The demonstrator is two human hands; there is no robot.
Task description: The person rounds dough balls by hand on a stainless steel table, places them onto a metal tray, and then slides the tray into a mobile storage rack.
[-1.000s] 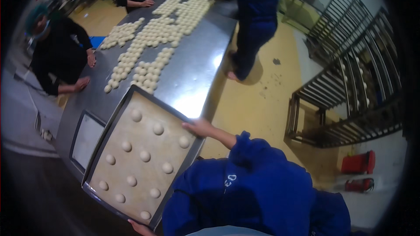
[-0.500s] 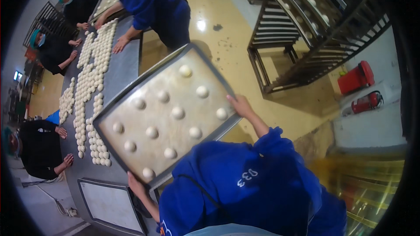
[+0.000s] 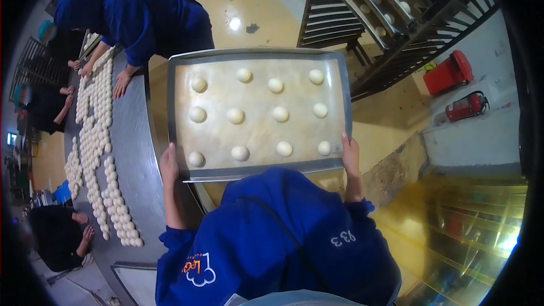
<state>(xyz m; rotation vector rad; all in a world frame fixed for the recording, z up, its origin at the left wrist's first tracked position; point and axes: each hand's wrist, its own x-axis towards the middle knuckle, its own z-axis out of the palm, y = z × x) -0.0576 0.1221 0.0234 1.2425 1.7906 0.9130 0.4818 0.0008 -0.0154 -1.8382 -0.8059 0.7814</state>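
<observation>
A grey-rimmed baking tray (image 3: 255,173) with a pale lining is held level before my body. Rows of round white dough balls (image 3: 235,115) sit spaced apart on it. My left hand (image 3: 169,163) grips the tray's left edge near its near corner. At the opposite side my right hand (image 3: 351,154) grips the right edge, also toward the near corner. The fingers of both hands are partly hidden beneath the tray.
Many dough balls (image 3: 93,130) lie on the metal table (image 3: 139,153) to my left. A co-worker in blue (image 3: 136,17) leans over it, others in black (image 3: 48,107) opposite. A tray rack (image 3: 340,20), red bin (image 3: 447,72), fire extinguisher (image 3: 467,106) and yellow strip curtain (image 3: 470,232) are rightward.
I have turned rightward, away from the table, with the tray in both hands. The tray went from slanted to squarely in front of me. The rack now appears closer.
</observation>
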